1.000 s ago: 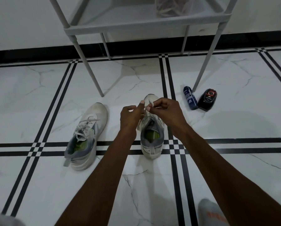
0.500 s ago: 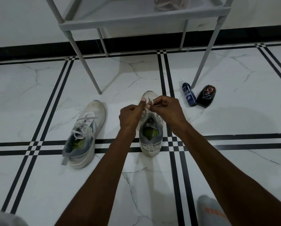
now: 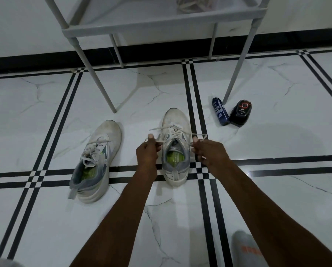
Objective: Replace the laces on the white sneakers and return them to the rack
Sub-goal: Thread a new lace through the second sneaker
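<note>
The sneaker stands on the floor between both hands, toe pointing away toward the rack. The left hand and right hand each pinch a lace loop, drawn sideways.

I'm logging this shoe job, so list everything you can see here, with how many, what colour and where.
sneakers: 2, white and grey; one on the floor at left, one between the hands
lace: 1, white, on the middle sneaker, ends pulled out to both sides
rack: 1, grey, standing behind the sneakers
bundle on the rack shelf: 1, pale, too blurred to identify
can: 1, blue, lying by the rack's right front leg
black container: 1, beside the can
left hand: pinches one lace end
right hand: pinches the other end
</note>
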The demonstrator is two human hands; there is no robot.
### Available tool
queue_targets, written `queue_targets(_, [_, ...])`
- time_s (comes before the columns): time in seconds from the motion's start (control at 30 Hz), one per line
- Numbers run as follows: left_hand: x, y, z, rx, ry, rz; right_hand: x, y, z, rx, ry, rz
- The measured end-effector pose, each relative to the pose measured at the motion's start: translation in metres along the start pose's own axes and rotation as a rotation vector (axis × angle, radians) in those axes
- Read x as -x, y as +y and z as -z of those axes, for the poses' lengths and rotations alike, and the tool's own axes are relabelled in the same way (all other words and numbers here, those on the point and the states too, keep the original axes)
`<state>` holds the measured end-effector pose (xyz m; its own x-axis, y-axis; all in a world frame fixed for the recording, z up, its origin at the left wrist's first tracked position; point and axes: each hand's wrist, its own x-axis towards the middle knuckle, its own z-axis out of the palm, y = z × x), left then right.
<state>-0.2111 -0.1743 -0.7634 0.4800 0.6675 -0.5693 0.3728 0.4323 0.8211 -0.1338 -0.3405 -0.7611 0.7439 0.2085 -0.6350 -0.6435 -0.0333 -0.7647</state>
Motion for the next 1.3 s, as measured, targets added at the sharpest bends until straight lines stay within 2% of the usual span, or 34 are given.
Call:
queue_targets(0.07, [0.006,0.009,-0.012,0.009,-0.092,0.024,0.002,-0.004,-0.013,-0.046,-0.095,0.053])
queue_targets(0.13, [0.010,0.015,-0.017,-0.065,-0.137,0.043,0.000,-0.008,-0.022,0.010,-0.155,0.122])
queue_targets(0.33, [0.002,0.000,-0.007,-0.143,-0.115,-0.082,-0.005,-0.006,-0.017,0.206,-0.063,0.303])
queue_targets(0.47, [-0.005,-0.006,-0.007,-0.227,-0.039,-0.221,-0.009,0.000,-0.009,0.211,0.015,0.289])
queue_targets(0.63, [-0.002,-0.010,-0.010,-0.232,0.050,-0.194,-0.011,0.003,-0.008,0.152,0.044,0.187])
queue_targets(0.73, [-0.004,-0.006,-0.011,-0.218,0.009,-0.193,-0.010,-0.003,-0.008,0.124,0.040,0.176])
queue_targets(0.93, [0.002,0.039,-0.007,-0.074,-0.157,-0.283,0.011,-0.053,-0.016,0.032,-0.115,0.185])
queue_targets(1.03, [0.009,0.067,-0.008,-0.087,-0.196,-0.345,0.023,-0.080,-0.028,-0.045,-0.194,0.190])
queue_targets(1.13, [0.018,0.096,-0.010,-0.126,-0.218,-0.433,0.036,-0.110,-0.044,0.038,-0.189,0.268])
queue_targets(1.3, [0.034,0.143,-0.021,-0.141,-0.246,-0.577,0.057,-0.155,-0.064,0.155,-0.105,0.496])
